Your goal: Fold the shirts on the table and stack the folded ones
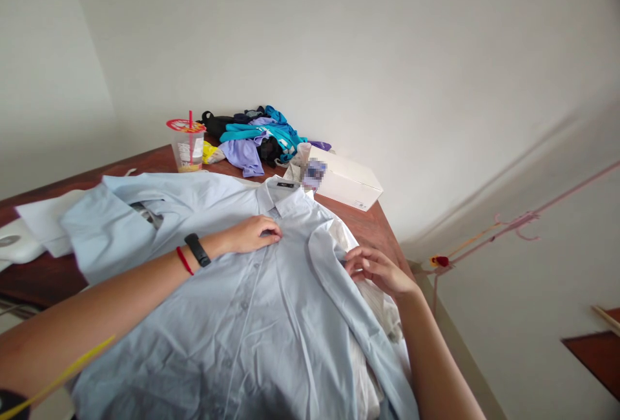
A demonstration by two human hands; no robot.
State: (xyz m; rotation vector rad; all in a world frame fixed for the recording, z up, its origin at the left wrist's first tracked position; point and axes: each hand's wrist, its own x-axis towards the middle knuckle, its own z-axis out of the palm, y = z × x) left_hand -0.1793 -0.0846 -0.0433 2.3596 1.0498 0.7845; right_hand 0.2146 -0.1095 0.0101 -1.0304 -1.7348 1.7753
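Note:
A light blue-grey collared shirt (300, 304) lies front up across the table, its button placket running down the middle. My left hand (256, 234) is closed on the shirt's front just below the collar, fingers curled against the cloth. On the right, one long sleeve is folded down over the body. Beside that fold is my right hand (375, 269), its fingers loosely bent and apart, fingertips touching the sleeve's outer edge. The other sleeve (111, 220) spreads out to the left. Whitish cloth (371, 297) shows under the shirt at its right side.
A plastic cup (188, 152) with a red straw stands at the back. Next to it lies a pile of clothes (256, 136), then a white box (346, 178). A white object (19, 239) is at the left. A pink cord (552, 207) runs along the right wall.

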